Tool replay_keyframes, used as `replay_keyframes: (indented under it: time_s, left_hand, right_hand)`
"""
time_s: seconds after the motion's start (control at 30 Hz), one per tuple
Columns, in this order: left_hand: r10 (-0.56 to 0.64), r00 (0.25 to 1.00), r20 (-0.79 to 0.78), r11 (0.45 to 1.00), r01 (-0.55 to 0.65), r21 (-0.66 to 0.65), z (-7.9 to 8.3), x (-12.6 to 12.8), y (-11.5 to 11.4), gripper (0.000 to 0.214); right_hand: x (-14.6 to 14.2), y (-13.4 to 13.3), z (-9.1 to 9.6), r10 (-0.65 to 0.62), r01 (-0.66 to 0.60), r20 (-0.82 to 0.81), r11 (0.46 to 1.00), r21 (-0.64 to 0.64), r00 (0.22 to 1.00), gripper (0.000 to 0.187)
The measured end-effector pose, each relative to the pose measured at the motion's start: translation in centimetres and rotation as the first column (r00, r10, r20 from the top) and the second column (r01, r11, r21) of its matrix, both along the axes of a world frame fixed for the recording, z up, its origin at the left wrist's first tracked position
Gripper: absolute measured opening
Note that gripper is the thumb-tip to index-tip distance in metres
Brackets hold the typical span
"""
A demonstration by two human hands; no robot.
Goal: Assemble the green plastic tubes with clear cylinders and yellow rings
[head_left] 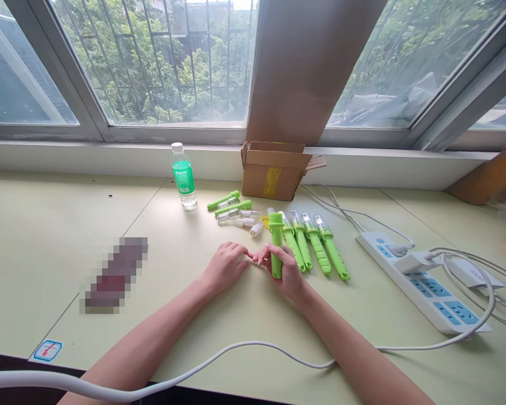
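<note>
My right hand (290, 275) is wrapped round a green plastic handle (275, 242), held upright with its screw-threaded end on top. Close by on the left, my left hand (227, 264) has its fingers bent together, their tips meeting the right hand's fingertips; what they hold, if anything, is too small to make out. Beyond the right hand lie several green sticks with clear caps (318, 247) side by side. Loose green handles (234, 208), clear tubes (229, 215) and a small white cylindrical part (256, 229) lie past my hands.
An open cardboard box (272, 171) stands by the window sill, and a water bottle (184, 177) with a green label is left of it. On the right lies a power strip (425, 287) with plugs. A white cable (219, 357) crosses the table front. A blurred object (116, 275) lies left.
</note>
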State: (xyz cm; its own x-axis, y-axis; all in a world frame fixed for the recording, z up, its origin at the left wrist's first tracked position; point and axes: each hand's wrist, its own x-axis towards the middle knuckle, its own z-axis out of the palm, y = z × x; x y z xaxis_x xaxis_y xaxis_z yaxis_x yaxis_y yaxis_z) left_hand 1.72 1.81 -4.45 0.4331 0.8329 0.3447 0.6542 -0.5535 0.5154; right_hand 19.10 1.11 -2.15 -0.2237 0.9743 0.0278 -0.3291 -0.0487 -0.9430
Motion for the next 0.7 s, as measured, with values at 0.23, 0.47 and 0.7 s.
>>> replay_keyframes:
  time_s: [0.23,0.47,0.7]
  left_hand:
    - [0.068,0.983,-0.173,0.992,-0.048,0.119,1.1,-0.3,-0.3,0.031]
    - [0.142,0.929,-0.342,0.989,-0.145,0.017,2.0,-1.7,-1.1,0.028]
    - [0.093,0.973,-0.209,0.995,-0.085,0.046,1.4,-1.0,-0.5,0.039]
  right_hand:
    - [0.2,0.1,-0.2,-0.036,0.035,0.040,0.999,0.015,0.999,0.035]
    - [0.4,0.4,-0.3,-0.023,0.022,0.045,1.000,0.014,0.999,0.035]
    - [0.4,0.4,-0.3,-0.029,0.029,0.019,0.999,0.029,0.999,0.036]
